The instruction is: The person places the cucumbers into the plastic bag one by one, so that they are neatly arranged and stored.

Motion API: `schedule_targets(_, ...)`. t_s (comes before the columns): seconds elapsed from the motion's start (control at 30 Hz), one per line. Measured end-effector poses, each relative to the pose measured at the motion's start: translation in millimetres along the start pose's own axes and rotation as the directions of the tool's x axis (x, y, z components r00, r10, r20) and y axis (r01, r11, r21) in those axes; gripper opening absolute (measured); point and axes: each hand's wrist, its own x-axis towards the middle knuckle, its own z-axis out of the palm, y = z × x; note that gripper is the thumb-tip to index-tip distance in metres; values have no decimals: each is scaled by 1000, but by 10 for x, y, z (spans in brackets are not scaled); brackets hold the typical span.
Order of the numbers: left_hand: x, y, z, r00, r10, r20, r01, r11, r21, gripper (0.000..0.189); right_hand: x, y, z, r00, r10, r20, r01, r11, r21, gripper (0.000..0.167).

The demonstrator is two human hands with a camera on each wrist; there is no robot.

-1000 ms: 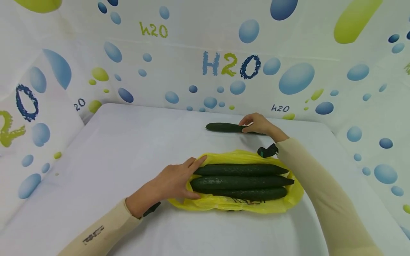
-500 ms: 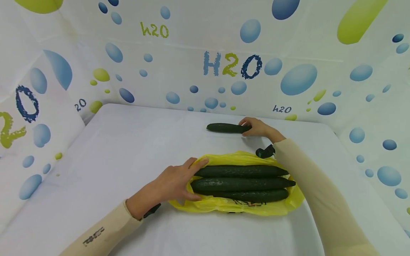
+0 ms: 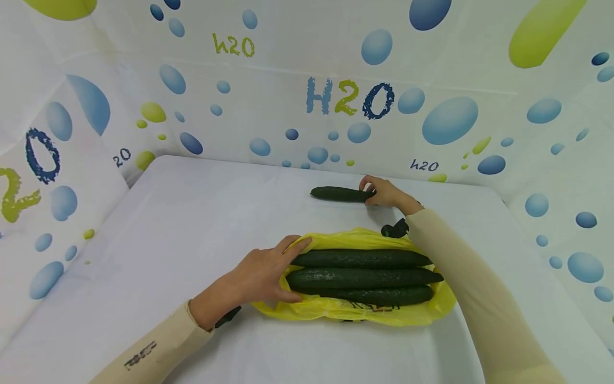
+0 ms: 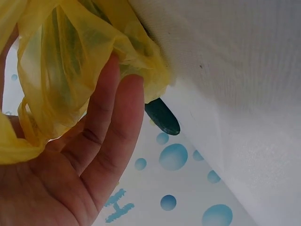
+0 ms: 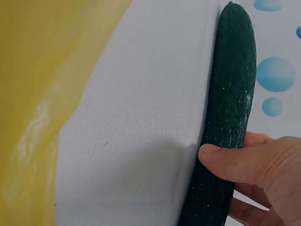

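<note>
A long dark green cucumber [image 3: 338, 194] lies crosswise near the back of the table. My right hand [image 3: 386, 193] grips its right part, which is hidden behind the fingers; in the right wrist view the thumb [image 5: 223, 162] presses along its side. Closer to me, a yellow plastic bag [image 3: 312, 312] lies with its mouth facing up and three cucumbers [image 3: 364, 277] side by side inside. At the bag's left end my left hand [image 3: 261, 274] holds the rim, thumb and fingers spread apart. The left wrist view shows its fingers [image 4: 124, 117] against the yellow film.
A white cloth covers the table [image 3: 211, 208]. Behind and beside it hangs a white sheet [image 3: 268, 96] printed with blue and green drops. The right sleeve [image 3: 460, 277] passes over the bag's right end, and a dark wrist device [image 3: 395, 229] sits just above the bag.
My right hand has turned and dropped slightly around the cucumber; the right end that stuck out past the hand is now hidden. My left hand stays on the bag, with the head view shifting slightly.
</note>
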Motion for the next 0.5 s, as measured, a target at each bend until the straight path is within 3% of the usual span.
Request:
schedule_targets(0.3, -22, 9, 26, 1000, -3, -5, 3, 1000, 4, 107, -45, -46, 4, 1000, -17, -6, 16, 996, -83, 40)
schedule_targets(0.5, -38, -6, 55, 999, 18, -34, -17, 999, 28, 109, -88, -117, 12, 1000, -1, -19, 0, 997, -81, 39)
